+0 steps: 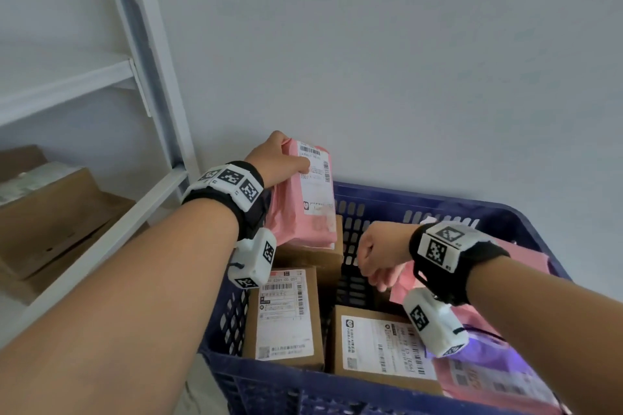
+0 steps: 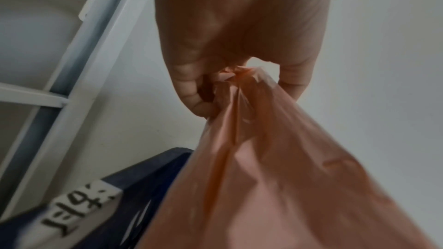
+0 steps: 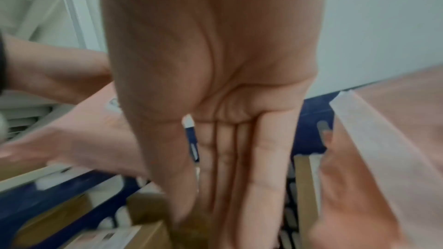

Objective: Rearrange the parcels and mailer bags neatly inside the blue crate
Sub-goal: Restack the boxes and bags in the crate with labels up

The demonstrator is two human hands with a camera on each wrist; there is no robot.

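Looking down from the head view, we see our left hand (image 1: 274,158) raised over the far left corner of the blue crate (image 1: 438,204), grasping a pink mailer bag (image 1: 308,199) by its upper end so that the bag hangs nearly upright, label side toward us. The left wrist view shows the fingers (image 2: 191,90) curled round the gathered plastic at the bag's top, pinching it tight.

Our right hand (image 1: 379,254) is lower and to the right of it, inside the crate, released, holding nothing. In the right wrist view its fingers (image 3: 263,168) lie straight and together, pointing down toward the boxes and the crate's slotted wall.

Below the left hand, a brown cardboard parcel (image 1: 283,313) lies flat with a white shipping label on top. Another labelled cardboard parcel (image 1: 381,344) lies beneath the right wrist, just beside the first. More pink mailer bags (image 1: 526,256) rest against the crate's right side, behind and under the right forearm.

Left of our left arm stands a white metal shelf (image 1: 141,54), with cardboard boxes (image 1: 50,216) on its lower level.
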